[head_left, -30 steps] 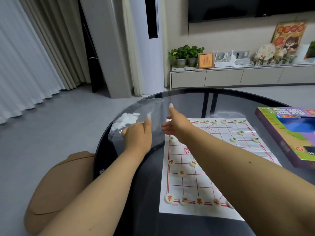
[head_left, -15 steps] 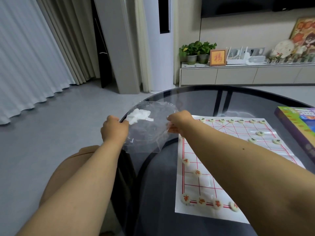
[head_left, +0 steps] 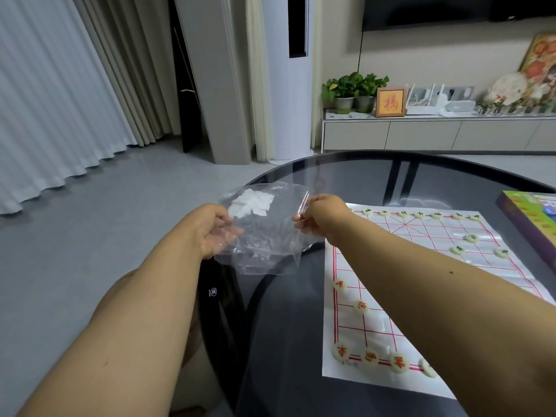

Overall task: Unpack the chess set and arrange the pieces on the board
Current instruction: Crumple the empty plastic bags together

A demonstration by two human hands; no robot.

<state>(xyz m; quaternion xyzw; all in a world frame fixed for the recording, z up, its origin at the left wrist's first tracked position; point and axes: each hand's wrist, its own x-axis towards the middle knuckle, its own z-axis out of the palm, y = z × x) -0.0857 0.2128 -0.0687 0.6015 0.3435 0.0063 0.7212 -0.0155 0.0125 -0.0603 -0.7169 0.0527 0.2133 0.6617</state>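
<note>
Both hands grasp one clear plastic bag (head_left: 264,236): left hand (head_left: 210,228) pinches its left edge, right hand (head_left: 320,218) its right edge. Bag is held above the glass table (head_left: 301,296) edge, left of the board (head_left: 400,296).

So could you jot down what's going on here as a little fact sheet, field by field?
Left hand: grips the left edge of the plastic bag
Right hand: pinches the bag's right edge
Bag: clear, crumpled, held between the hands above the table's left edge
Bag contents: white paper scraps
Table: round, dark glass
Board: white sheet with red grid, flat on the table
Pieces: round discs, red-marked along the near rows, green-marked along the far rows
Box: colourful, at the table's right edge
</note>
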